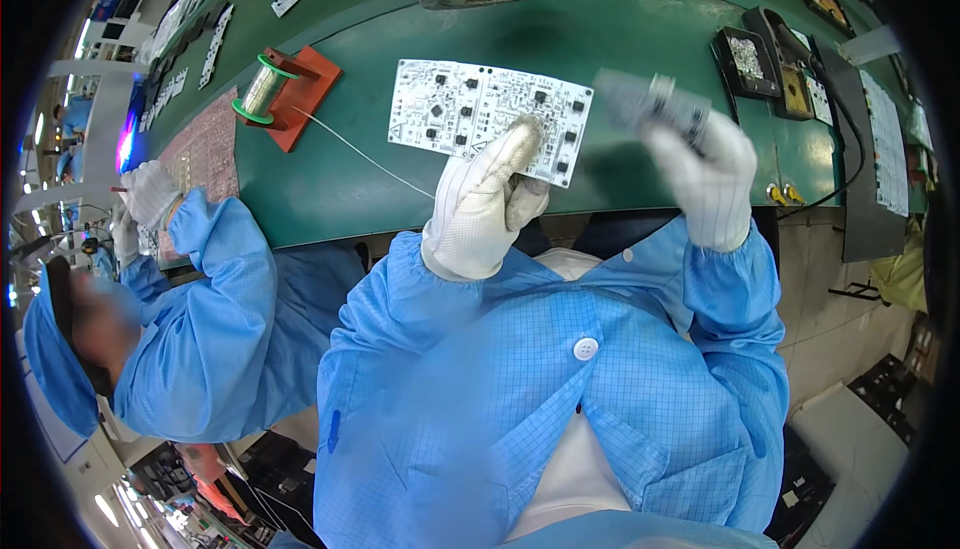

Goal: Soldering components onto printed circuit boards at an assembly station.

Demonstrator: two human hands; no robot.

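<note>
From the wearer's head, one wide fisheye view faces down at close range onto both hands [478, 209] [712, 174] by the near edge of the counter [650, 39]

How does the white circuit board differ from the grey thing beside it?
The white circuit board is flat, with dark parts; the grey thing looks thicker, though blurred. The left hand holds the board; the right hand holds the grey thing. Both are in white-gloved hands.

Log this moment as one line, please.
left hand: gripping white circuit board | right hand: holding blurred grey tool beside board | green table: wire spool on red stand
</note>
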